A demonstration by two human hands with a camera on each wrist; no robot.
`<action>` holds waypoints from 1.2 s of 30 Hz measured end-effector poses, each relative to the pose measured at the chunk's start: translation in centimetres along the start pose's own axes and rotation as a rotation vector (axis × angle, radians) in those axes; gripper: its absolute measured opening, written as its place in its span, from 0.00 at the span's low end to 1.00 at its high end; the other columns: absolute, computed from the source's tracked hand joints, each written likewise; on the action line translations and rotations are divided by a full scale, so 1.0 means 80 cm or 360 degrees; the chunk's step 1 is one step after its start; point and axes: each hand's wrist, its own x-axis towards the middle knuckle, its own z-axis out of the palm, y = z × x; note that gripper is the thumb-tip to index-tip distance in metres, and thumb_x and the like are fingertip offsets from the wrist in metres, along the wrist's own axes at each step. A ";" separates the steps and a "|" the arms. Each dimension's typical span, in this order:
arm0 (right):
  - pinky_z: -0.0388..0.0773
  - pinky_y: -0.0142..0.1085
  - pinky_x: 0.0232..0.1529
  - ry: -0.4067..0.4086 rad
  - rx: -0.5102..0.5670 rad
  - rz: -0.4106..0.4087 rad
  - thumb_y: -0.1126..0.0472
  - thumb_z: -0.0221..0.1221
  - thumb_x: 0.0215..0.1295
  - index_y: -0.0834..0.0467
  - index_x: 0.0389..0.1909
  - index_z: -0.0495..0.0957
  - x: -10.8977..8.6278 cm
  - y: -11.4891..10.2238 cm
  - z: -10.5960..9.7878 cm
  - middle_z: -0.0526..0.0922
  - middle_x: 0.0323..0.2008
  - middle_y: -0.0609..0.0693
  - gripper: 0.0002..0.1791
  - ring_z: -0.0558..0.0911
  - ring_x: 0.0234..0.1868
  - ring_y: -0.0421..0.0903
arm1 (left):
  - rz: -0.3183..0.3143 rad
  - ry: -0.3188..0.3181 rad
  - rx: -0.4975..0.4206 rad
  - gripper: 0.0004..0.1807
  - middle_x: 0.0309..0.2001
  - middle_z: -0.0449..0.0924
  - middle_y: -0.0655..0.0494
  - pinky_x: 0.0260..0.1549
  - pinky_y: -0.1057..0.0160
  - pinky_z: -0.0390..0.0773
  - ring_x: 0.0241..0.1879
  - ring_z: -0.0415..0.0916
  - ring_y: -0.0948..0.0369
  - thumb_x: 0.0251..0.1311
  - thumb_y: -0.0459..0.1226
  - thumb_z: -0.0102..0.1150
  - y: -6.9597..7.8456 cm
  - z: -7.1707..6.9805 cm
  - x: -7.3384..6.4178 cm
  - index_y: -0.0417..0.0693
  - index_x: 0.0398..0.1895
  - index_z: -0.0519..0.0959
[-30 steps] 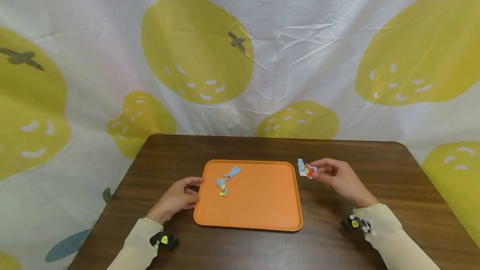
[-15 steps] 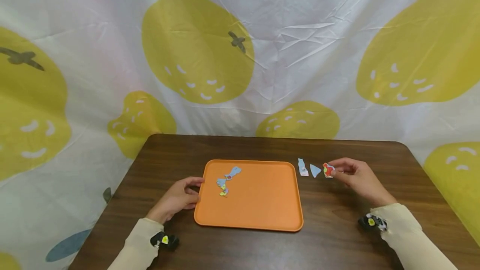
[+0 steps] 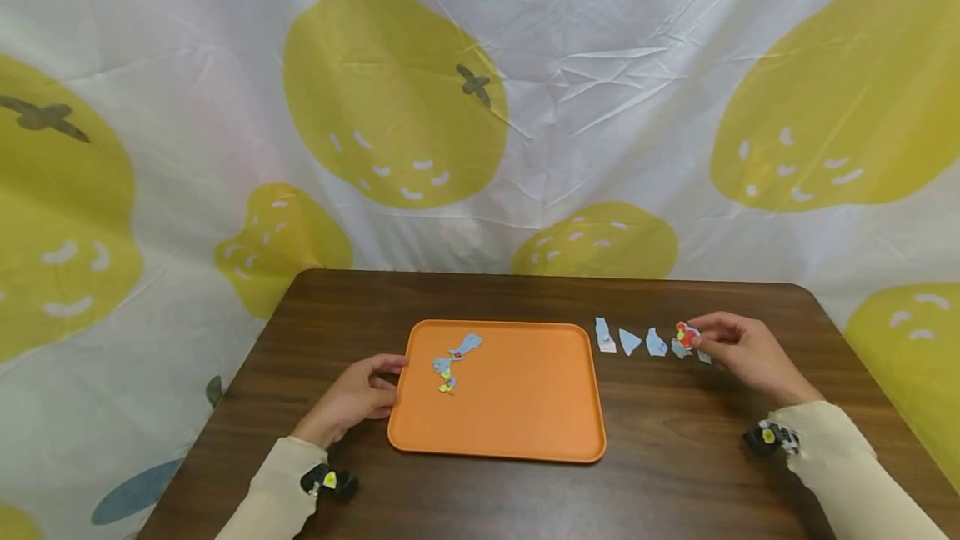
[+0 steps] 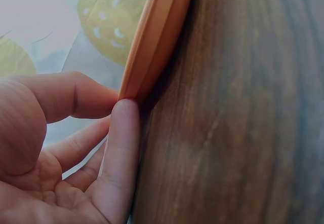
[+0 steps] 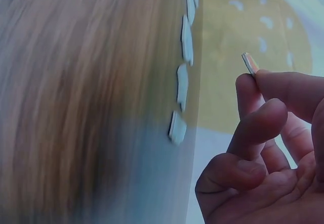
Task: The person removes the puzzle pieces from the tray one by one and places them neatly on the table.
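My right hand [image 3: 753, 352] pinches a small red puzzle piece [image 3: 686, 334] between thumb and fingertips. In the right wrist view that piece [image 5: 249, 63] appears edge-on, raised off the table. Below and beside it lies a row of light blue pieces, among them a narrow one [image 3: 605, 336], a triangular one [image 3: 630, 342] and another [image 3: 656, 343]. The right hand partly hides the row's far end. My left hand [image 3: 357, 397] pinches the left rim of the orange tray [image 3: 517, 448]; the left wrist view shows thumb and finger meeting at the rim [image 4: 152, 46].
Several joined pieces, blue and yellow, form a crooked strip [image 3: 442, 367] on the tray's left part. The brown wooden table [image 3: 510, 498] carries everything. Behind it hangs a white curtain [image 3: 570, 107] with yellow fruit shapes.
The right hand has moved rightward with the red piece along the table. More blue pieces of the row have come into view behind it. The left hand and tray have stayed put.
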 end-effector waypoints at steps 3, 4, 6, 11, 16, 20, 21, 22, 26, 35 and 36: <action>0.80 0.36 0.27 -0.0002 -0.0018 0.0040 0.57 0.67 0.72 0.63 0.60 0.82 -0.001 0.007 -0.007 0.91 0.39 0.51 0.20 0.82 0.29 0.41 | -0.0001 0.0001 0.0002 0.33 0.60 0.79 0.43 0.40 0.54 0.89 0.45 0.82 0.54 0.60 0.25 0.67 0.000 0.000 0.000 0.45 0.71 0.76; 0.80 0.36 0.28 0.0002 -0.0017 0.0059 0.56 0.67 0.72 0.63 0.60 0.82 -0.001 0.010 -0.010 0.91 0.39 0.50 0.21 0.82 0.29 0.41 | 0.0001 0.0000 -0.0001 0.33 0.60 0.79 0.43 0.40 0.54 0.89 0.45 0.82 0.54 0.60 0.25 0.67 0.000 -0.001 0.000 0.45 0.71 0.76; 0.80 0.36 0.28 0.0009 -0.0023 0.0083 0.55 0.67 0.73 0.63 0.60 0.81 -0.002 0.014 -0.015 0.91 0.38 0.49 0.21 0.82 0.28 0.41 | 0.0007 0.0000 -0.0004 0.33 0.61 0.78 0.43 0.40 0.54 0.89 0.45 0.82 0.54 0.60 0.25 0.67 0.000 -0.001 0.000 0.45 0.71 0.76; 0.78 0.35 0.27 0.0009 -0.0045 0.0097 0.57 0.66 0.73 0.65 0.59 0.80 -0.006 0.025 -0.029 0.89 0.35 0.44 0.21 0.79 0.25 0.41 | 0.0019 -0.0002 -0.0010 0.33 0.62 0.78 0.43 0.40 0.54 0.89 0.45 0.81 0.54 0.60 0.25 0.66 0.002 0.000 0.000 0.44 0.71 0.76; 0.80 0.34 0.29 -0.0026 -0.0024 0.0129 0.60 0.67 0.72 0.69 0.60 0.79 -0.008 0.040 -0.038 0.91 0.36 0.41 0.22 0.81 0.28 0.38 | 0.0011 0.0009 -0.0003 0.33 0.61 0.78 0.43 0.40 0.55 0.89 0.45 0.81 0.54 0.60 0.25 0.66 0.002 0.000 -0.001 0.45 0.71 0.76; 0.80 0.34 0.29 -0.0055 -0.0044 0.0145 0.59 0.67 0.72 0.69 0.60 0.79 -0.013 0.049 -0.045 0.91 0.37 0.42 0.22 0.83 0.30 0.36 | 0.0012 0.0010 -0.0004 0.32 0.59 0.79 0.43 0.39 0.55 0.88 0.45 0.81 0.54 0.60 0.25 0.66 0.001 0.000 -0.001 0.45 0.71 0.76; 0.80 0.33 0.29 -0.0061 -0.0052 0.0144 0.59 0.67 0.72 0.69 0.60 0.79 -0.014 0.050 -0.046 0.91 0.37 0.42 0.22 0.83 0.31 0.36 | 0.0014 0.0011 -0.0002 0.32 0.59 0.79 0.43 0.39 0.55 0.88 0.45 0.81 0.54 0.60 0.25 0.66 0.000 0.000 -0.001 0.45 0.71 0.76; 0.80 0.33 0.29 -0.0068 -0.0053 0.0144 0.59 0.67 0.72 0.69 0.60 0.79 -0.016 0.052 -0.048 0.91 0.37 0.43 0.22 0.83 0.31 0.36 | 0.0016 0.0010 0.0001 0.32 0.59 0.79 0.43 0.39 0.55 0.88 0.45 0.81 0.54 0.61 0.25 0.66 -0.001 0.000 -0.001 0.45 0.71 0.76; 0.79 0.34 0.28 -0.0092 -0.0023 0.0152 0.61 0.67 0.72 0.71 0.59 0.78 -0.020 0.057 -0.050 0.92 0.37 0.42 0.22 0.81 0.28 0.37 | 0.0021 0.0011 0.0001 0.32 0.60 0.79 0.44 0.39 0.55 0.88 0.45 0.81 0.54 0.61 0.25 0.66 -0.002 0.000 -0.001 0.45 0.71 0.76; 0.80 0.34 0.26 -0.0087 0.0014 0.0129 0.63 0.65 0.73 0.73 0.59 0.78 -0.017 0.066 -0.048 0.93 0.37 0.45 0.21 0.82 0.26 0.38 | 0.0031 0.0019 0.0016 0.32 0.61 0.79 0.44 0.39 0.55 0.89 0.44 0.82 0.55 0.61 0.26 0.67 -0.004 0.001 0.000 0.46 0.71 0.77; 0.80 0.34 0.26 -0.0084 -0.0003 0.0130 0.63 0.66 0.73 0.73 0.59 0.79 -0.016 0.065 -0.047 0.93 0.37 0.47 0.21 0.82 0.26 0.38 | 0.0031 0.0019 0.0015 0.32 0.61 0.79 0.45 0.39 0.55 0.89 0.44 0.82 0.55 0.61 0.26 0.67 -0.003 0.001 0.000 0.46 0.71 0.77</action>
